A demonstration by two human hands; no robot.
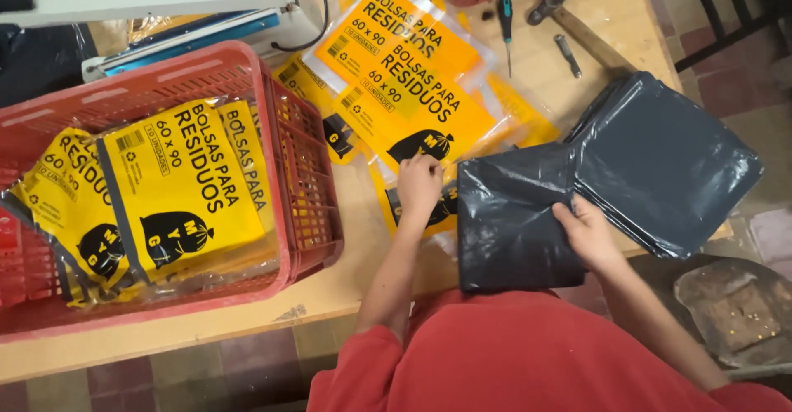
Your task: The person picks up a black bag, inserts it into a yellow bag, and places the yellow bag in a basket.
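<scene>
Right hand (587, 232) grips folded dark plastic bags (511, 222) at table (528, 65) edge; left hand (418, 188) pinches a yellow printed sleeve (412, 103) beside them; red crate (301, 173) of packed sleeves sits left

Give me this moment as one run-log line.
left hand: on yellow sleeve | right hand: grips folded black bags | red crate: filled packs
</scene>
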